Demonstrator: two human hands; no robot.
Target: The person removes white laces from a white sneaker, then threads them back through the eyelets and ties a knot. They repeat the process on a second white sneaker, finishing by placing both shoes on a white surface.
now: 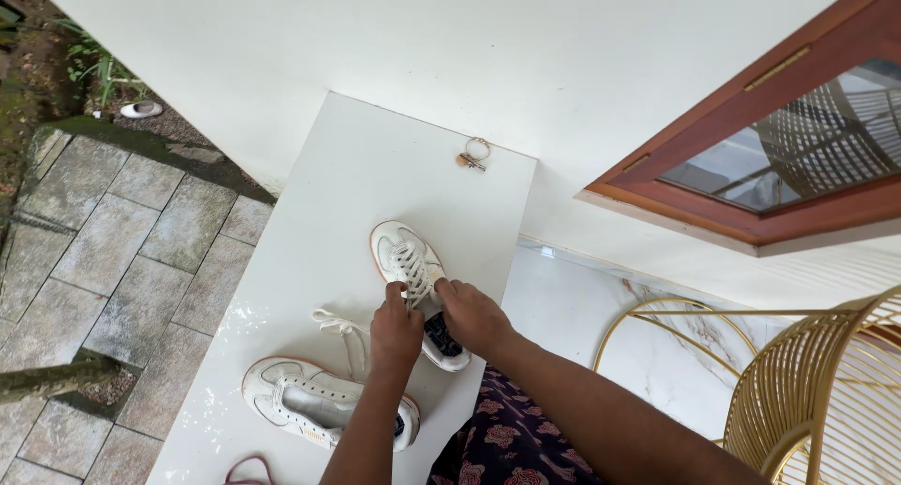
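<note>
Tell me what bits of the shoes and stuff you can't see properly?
Head view:
- Laced shoe: middle hidden by left hand and right hand.
- Second shoe: heel behind the left forearm.
- Metal ring: too small to identify.
- Pink loop: cut off by bottom edge.

Both my forearms are bare from the elbow down, no sleeves, watch or rings that I can make out on my left hand (pixel 394 333) or right hand (pixel 472 316). Below the white table's (pixel 310 260) near edge I see my dark navy garment (pixel 511 438) printed with reddish-pink flowers.
</note>
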